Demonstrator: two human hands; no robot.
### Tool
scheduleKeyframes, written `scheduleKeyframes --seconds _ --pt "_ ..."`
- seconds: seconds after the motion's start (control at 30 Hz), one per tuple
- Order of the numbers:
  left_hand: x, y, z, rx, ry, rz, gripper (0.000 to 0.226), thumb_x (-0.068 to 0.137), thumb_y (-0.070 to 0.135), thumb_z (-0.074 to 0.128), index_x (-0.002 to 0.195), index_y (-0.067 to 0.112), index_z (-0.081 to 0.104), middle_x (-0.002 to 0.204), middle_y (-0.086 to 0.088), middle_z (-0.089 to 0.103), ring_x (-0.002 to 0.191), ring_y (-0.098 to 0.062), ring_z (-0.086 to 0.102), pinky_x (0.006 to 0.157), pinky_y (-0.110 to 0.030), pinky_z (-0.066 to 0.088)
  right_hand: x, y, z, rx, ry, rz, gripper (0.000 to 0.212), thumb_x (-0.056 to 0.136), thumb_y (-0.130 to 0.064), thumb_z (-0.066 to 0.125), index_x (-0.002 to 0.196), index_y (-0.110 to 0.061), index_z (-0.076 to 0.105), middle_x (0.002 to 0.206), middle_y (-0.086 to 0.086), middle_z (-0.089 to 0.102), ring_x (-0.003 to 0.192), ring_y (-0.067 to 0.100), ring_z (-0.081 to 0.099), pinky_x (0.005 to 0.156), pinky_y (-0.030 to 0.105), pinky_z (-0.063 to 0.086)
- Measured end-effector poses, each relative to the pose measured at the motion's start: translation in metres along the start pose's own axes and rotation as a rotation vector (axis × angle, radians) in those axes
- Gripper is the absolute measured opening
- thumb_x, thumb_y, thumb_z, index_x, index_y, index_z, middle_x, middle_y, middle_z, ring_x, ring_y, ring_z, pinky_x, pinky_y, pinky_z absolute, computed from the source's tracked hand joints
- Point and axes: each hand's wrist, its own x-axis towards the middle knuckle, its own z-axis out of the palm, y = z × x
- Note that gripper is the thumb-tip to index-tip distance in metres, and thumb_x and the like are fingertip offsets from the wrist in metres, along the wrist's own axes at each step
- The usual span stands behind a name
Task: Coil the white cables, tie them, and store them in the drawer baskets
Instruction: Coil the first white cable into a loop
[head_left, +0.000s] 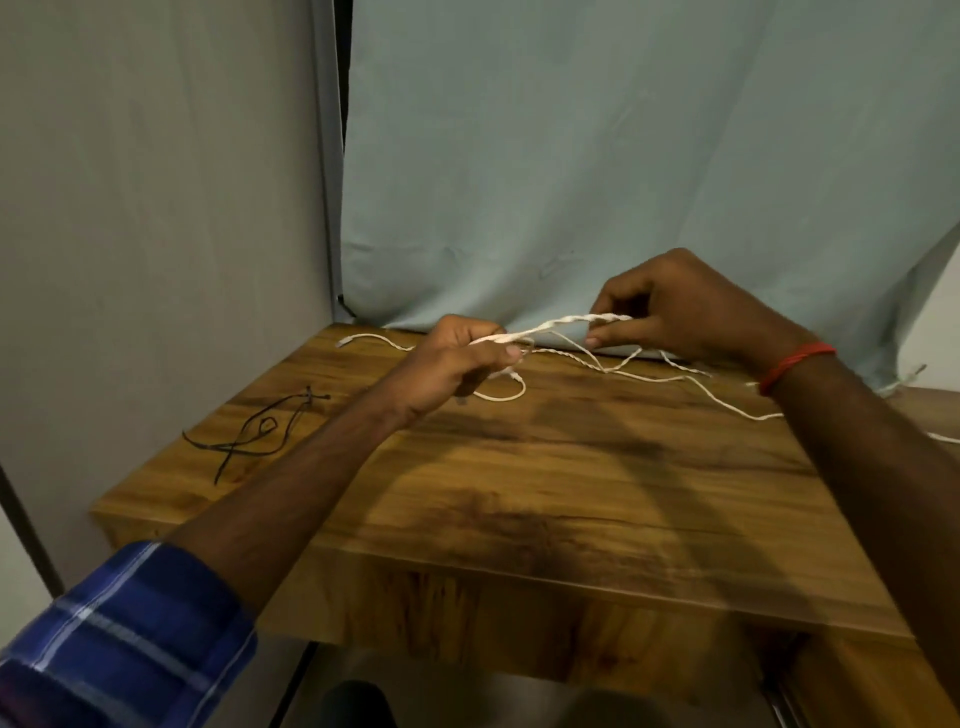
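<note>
Our left hand (457, 358) grips one end of the folded white cable (561, 326) and our right hand (670, 312) pinches the other, above the wooden table (519, 493). The loose tails trailing there could tangle or snag, spoiling the coil.

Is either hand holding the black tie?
No, the black tie lies on the table, apart from the left hand and right hand, which both grip the white cable.

Wooden table (519, 493) against a pale blue curtain (623, 156)
</note>
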Motion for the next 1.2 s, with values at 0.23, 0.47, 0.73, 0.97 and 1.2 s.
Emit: scheduleKeyframes --seconds 0.23,0.47,0.73,0.97,1.2 --pt "0.002 -0.013 -0.014 -0.411 0.095 -0.099 0.035 0.091 0.023 0.054 0.056 0.022 0.053 0.046 0.011 0.029 0.036 -0.004 0.021 0.045 -0.029 0.008 -0.024 0.047 0.003 0.103 0.007 0.21 0.023 0.079 -0.047 0.071 0.088 -0.027 0.075 0.068 -0.002 0.069 0.058 0.009 0.061 0.06 0.032 0.049" --pt "0.009 -0.012 -0.013 -0.913 0.106 -0.178 0.046 0.098 0.033 0.044 0.054 0.023 0.038 0.044 0.007 0.035 0.035 -0.007 0.032 0.046 -0.024 0.016 -0.04 0.065 0.057 -0.452 0.188 0.162 0.035 0.099 -0.056 0.039 0.11 -0.036 0.066 0.086 0.001 0.07 0.079 0.029 0.065 0.059 0.033 0.044" --pt "0.024 -0.001 0.003 -1.005 0.264 -0.094 0.06 0.098 0.066 0.022 0.074 0.017 0.047 0.081 -0.01 0.072 0.089 -0.031 0.074 0.078 -0.033 0.06 -0.02 0.013 0.097 -0.724 -0.021 -0.122 0.028 0.101 -0.047 0.044 0.111 -0.03 0.065 0.096 0.002 0.072 0.086 0.029 0.071 0.056 0.032 0.035" --pt "0.029 -0.006 0.025 -0.626 0.281 -0.015 0.062 0.097 0.069 0.018 0.081 0.016 0.045 0.092 -0.012 0.071 0.099 -0.031 0.07 0.097 -0.045 0.046 -0.004 -0.026 0.091 -0.719 0.055 -0.327 0.013 0.088 -0.028 0.068 0.097 -0.019 0.069 0.079 0.004 0.069 0.063 0.028 0.067 0.046 0.029 0.028" --pt "0.021 -0.007 0.043 -0.304 0.221 0.138 0.077 0.07 0.088 0.032 0.086 0.013 0.043 0.074 -0.006 0.046 0.07 -0.018 0.045 0.067 -0.024 0.042 0.006 -0.031 0.063 -0.381 0.244 -0.356 0.017 0.087 -0.033 0.065 0.096 -0.02 0.073 0.076 0.005 0.068 0.061 0.03 0.064 0.05 0.037 0.05"
